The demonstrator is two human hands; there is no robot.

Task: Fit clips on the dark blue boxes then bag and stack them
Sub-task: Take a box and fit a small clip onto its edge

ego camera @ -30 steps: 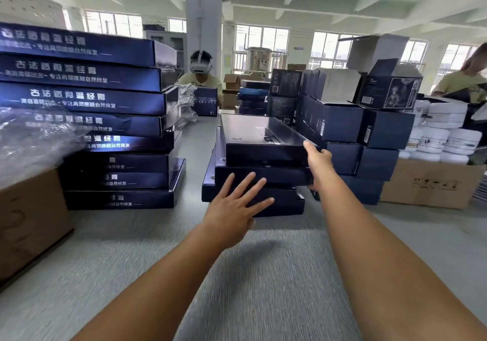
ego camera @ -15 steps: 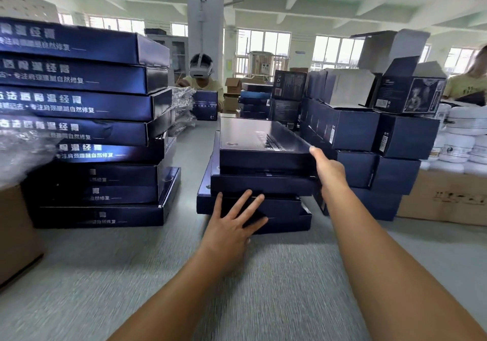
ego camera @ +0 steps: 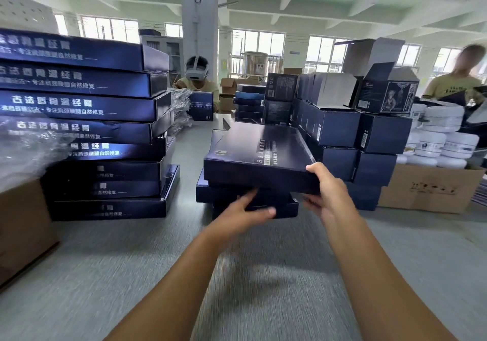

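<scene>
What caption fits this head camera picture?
Both hands, right hand and left hand, lift the top dark blue box off the middle stack.

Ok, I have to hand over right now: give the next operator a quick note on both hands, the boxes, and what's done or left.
Right hand grips the near right corner of the top dark blue box, tilted up off the middle stack.
Left hand reaches under that box's near edge, fingers extended; contact unclear.
Tall stack of blue boxes stands at left on the table.
Done: box picked from the stack.
Left: fit clips, bag it, stack it. No clips in view.
</scene>
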